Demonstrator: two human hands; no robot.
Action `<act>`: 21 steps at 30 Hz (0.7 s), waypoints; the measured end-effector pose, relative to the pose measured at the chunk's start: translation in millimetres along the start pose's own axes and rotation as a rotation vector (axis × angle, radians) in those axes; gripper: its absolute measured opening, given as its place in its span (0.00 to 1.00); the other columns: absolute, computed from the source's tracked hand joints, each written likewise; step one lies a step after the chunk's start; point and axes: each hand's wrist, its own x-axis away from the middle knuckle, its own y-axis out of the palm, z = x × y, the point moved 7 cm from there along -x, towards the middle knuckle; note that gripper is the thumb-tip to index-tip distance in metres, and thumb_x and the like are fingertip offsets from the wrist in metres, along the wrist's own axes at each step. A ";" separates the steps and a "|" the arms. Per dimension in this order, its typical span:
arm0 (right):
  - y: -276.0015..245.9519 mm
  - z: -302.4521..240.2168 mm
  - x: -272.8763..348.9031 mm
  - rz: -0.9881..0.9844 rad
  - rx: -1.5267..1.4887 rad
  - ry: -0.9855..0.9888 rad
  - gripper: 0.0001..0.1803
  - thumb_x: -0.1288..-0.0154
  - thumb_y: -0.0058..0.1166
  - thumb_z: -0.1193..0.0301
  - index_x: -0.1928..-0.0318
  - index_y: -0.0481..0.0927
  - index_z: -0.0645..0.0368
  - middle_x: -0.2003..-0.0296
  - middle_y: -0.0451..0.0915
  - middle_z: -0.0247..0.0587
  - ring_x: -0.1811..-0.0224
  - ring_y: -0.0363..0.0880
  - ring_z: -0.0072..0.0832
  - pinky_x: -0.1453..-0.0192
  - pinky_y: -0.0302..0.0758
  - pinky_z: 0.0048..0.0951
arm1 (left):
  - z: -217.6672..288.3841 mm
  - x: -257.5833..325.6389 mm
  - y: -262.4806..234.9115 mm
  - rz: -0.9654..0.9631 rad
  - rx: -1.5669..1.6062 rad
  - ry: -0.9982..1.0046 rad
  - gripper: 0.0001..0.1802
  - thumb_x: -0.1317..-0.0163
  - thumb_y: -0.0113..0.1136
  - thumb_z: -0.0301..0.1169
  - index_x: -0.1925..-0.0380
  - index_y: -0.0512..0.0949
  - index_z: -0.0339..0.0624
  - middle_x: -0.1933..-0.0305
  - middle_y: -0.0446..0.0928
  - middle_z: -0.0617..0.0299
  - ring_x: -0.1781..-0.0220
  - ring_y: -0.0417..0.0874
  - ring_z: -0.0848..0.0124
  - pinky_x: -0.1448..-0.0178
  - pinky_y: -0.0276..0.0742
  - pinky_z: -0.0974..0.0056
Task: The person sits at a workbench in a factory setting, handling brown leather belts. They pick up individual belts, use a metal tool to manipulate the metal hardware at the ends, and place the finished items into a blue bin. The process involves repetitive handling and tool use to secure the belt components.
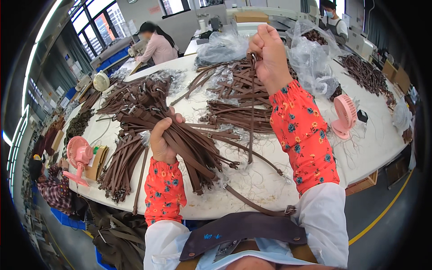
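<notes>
My left hand is closed round a thick bundle of brown buckled straps, thumb on top, the strap ends fanning out toward me. Raised at the upper right, my right hand pinches one single brown strap near its buckle end. That strap hangs almost straight down over the table. Below the bundle, another pile of straps spreads toward the front edge. One loose strap with a buckle lies along the edge close to my apron.
On the white table lie more strap piles, clear plastic bags and loose threads. Pink fans stand at right and left. A person in pink sits across the table; others work farther off. A blue bin is below left.
</notes>
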 end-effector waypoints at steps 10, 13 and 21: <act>25.3 -1.3 -19.8 -0.153 -0.249 0.050 0.07 0.24 0.52 0.67 0.56 0.68 0.51 0.80 0.61 0.26 0.83 0.51 0.17 0.78 0.52 0.24 | -2.4 -1.5 -9.8 0.003 0.040 -0.010 0.14 0.38 0.58 0.31 0.53 0.72 0.43 0.61 0.75 0.57 0.49 0.76 0.60 0.41 0.74 0.55; 24.6 4.6 -23.5 -0.161 -0.285 0.065 0.06 0.23 0.50 0.67 0.55 0.68 0.52 0.80 0.61 0.27 0.83 0.52 0.17 0.78 0.53 0.24 | -0.7 0.8 -5.7 -0.010 0.008 -0.035 0.14 0.38 0.58 0.32 0.53 0.72 0.43 0.60 0.75 0.57 0.49 0.75 0.60 0.41 0.75 0.55; -22.5 11.7 -38.9 -0.070 0.590 -0.154 0.08 0.26 0.51 0.70 0.50 0.70 0.55 0.76 0.72 0.34 0.78 0.70 0.29 0.71 0.69 0.32 | -2.6 -1.5 -1.7 -0.029 0.029 -0.049 0.15 0.38 0.58 0.32 0.53 0.71 0.43 0.60 0.75 0.57 0.49 0.76 0.60 0.40 0.74 0.55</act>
